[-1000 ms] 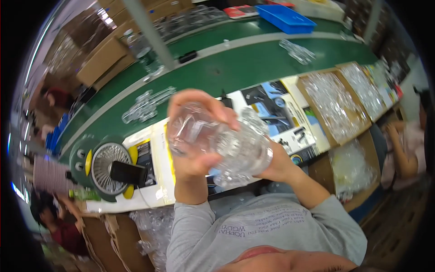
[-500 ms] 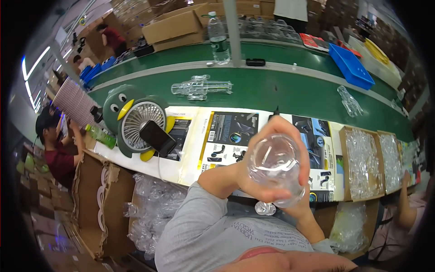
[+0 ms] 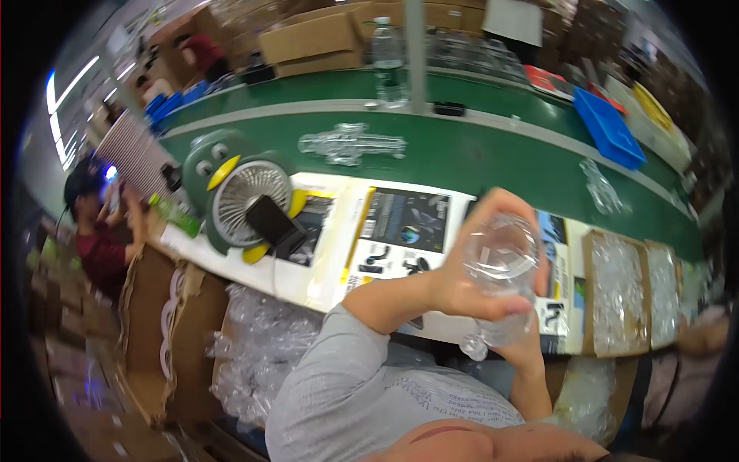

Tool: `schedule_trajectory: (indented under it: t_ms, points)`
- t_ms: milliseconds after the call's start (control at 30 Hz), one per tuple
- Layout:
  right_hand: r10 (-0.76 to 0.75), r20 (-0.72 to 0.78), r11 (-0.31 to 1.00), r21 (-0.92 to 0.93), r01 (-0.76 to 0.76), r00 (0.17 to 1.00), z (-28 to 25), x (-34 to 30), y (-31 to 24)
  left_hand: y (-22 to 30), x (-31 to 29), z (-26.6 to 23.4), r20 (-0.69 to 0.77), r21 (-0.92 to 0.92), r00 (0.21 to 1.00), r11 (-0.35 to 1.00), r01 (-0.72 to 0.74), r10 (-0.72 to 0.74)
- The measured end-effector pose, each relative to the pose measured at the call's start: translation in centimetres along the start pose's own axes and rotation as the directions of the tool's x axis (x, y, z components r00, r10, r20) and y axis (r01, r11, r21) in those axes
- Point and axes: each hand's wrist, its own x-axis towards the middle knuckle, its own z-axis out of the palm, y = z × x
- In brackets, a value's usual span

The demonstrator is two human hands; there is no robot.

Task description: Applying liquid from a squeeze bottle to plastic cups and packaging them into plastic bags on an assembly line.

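A clear plastic vessel (image 3: 502, 258), round and hollow with a bottle-like body, is held up over the front of the bench. My left hand (image 3: 466, 289) wraps round it, the thumb across its near side and the fingers curved over the far side. Below and behind the vessel is my right hand (image 3: 525, 346), close against its lower part; its fingers are hidden. A small clear rounded knob (image 3: 474, 346) shows beside the vessel's lower end. I cannot tell whether the two are joined. Printed cardboard sheets (image 3: 408, 219) lie under the hands.
A penguin-shaped fan (image 3: 250, 204) with a black phone-like device (image 3: 275, 225) stands left. Clear gun-shaped plastic pieces (image 3: 352, 144) lie on the green surface (image 3: 462, 158). Boxes of clear parts (image 3: 618, 292) sit right; bagged parts (image 3: 262, 350) lie lower left. A blue tray (image 3: 608, 129) is at far right.
Both hands and the vessel have shifted right and slightly upward, and the vessel is tilted more, showing more of its side. The whole view has also moved a little.
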Motion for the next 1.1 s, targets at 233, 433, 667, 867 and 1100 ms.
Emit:
schedule_trajectory:
  t_ms: [233, 433, 667, 867, 1100]
  points:
    - [-0.284, -0.12, 0.867, -0.456, 0.202, 0.951, -0.5, 1.7, 1.3, 1.8, 0.1, -0.4, -0.216, 0.118, 0.954, 0.975, -0.185, 0.208]
    - [-0.52, -0.132, 0.796, -0.434, 0.423, 0.844, 0.4, 0.9, 0.5, 4.2, -0.9, -0.5, -0.022, 0.099, 0.941, 0.937, -0.334, 0.337]
    - [-0.539, -0.218, 0.772, -0.514, 0.374, 0.813, 1.6, 0.4, -0.4, 5.0, -1.5, 0.9, -0.126, 0.154, 0.923, 0.926, -0.344, 0.363]
    - [-0.413, -0.183, 0.849, -0.433, 0.304, 0.892, 1.3, 0.4, -0.4, 4.2, -0.3, -0.2, -0.158, 0.079, 0.94, 0.953, -0.294, 0.303]
    - [-0.257, -0.136, 0.871, -0.462, 0.168, 0.957, -0.8, 1.9, 0.0, 2.1, 0.9, -2.8, -0.204, 0.145, 0.914, 0.934, -0.325, 0.35]
